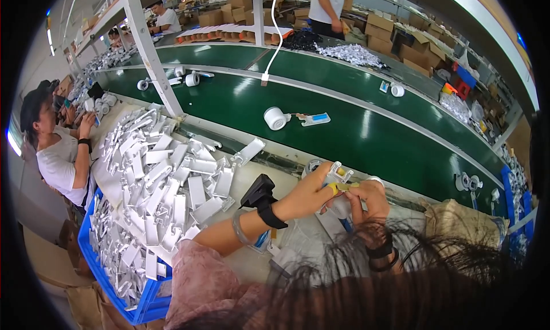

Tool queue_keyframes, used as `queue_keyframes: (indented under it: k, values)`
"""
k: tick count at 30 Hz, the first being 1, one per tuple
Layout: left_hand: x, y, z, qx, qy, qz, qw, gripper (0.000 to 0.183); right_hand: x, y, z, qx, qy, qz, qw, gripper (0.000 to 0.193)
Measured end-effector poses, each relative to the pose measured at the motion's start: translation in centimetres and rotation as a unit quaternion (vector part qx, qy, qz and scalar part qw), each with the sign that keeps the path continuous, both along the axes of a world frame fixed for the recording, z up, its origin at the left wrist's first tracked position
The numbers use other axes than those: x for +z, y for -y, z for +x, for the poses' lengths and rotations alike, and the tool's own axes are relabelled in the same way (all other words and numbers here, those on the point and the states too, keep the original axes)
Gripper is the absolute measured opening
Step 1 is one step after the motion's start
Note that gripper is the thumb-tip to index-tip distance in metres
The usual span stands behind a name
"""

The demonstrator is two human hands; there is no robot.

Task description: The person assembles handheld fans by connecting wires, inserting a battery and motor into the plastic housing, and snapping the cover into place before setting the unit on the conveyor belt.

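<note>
My left hand (314,191) is closed around a white plastic part (340,172) with small prongs at its end. Fingers of my right hand (369,201) are pinched close beside it, meeting the left at a small yellow piece (346,187) whose kind I cannot make out. What else the right fingers hold is hidden. Just beyond that hand shows the edge of a white round piece (376,181). Under my hands lies a white and blue piece (332,222), partly covered. Loose hair blurs the lower right, over my right wrist.
White plastic parts (195,191) lie heaped to my left, above a blue bin (140,308) full of more. Ahead runs a green conveyor belt (338,143) carrying a white round unit (275,118). A sack (465,224) sits right. A co-worker (60,152) works at far left.
</note>
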State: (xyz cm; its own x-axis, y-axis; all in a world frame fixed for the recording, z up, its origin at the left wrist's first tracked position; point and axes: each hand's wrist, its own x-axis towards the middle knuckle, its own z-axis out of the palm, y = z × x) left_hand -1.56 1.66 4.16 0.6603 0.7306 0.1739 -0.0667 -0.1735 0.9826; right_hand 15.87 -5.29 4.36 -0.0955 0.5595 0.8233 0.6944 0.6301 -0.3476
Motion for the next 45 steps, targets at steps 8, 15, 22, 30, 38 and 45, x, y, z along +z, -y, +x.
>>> queue_keyframes:
  k: [8,15,22,30,38,45]
  values:
    - [0.0,0.7,0.2,-0.030,0.052,0.050,0.997,0.059,-0.4,0.2,-0.1,0.001,-0.049,-0.014,0.999,0.022]
    - [0.4,1.3,0.1,-0.051,0.033,0.052,0.997,0.042,-0.9,0.3,-0.2,-0.013,-0.074,-0.018,0.997,0.024]
    - [0.6,1.4,0.0,-0.053,0.020,0.052,0.997,0.045,-0.7,0.0,0.2,0.002,-0.015,0.017,1.000,0.025]
    - [-0.2,1.6,0.3,-0.052,0.020,0.060,0.997,0.038,-1.0,0.0,0.3,-0.003,-0.045,0.025,0.999,0.027]
    - [0.0,1.8,0.4,-0.043,0.063,0.083,0.994,0.034,-0.9,0.0,0.3,0.013,-0.064,0.002,0.998,0.025]
    - [-0.8,1.6,0.9,-0.042,0.067,0.135,0.988,0.029,-0.7,0.2,0.4,-0.005,-0.028,0.028,0.999,0.027]
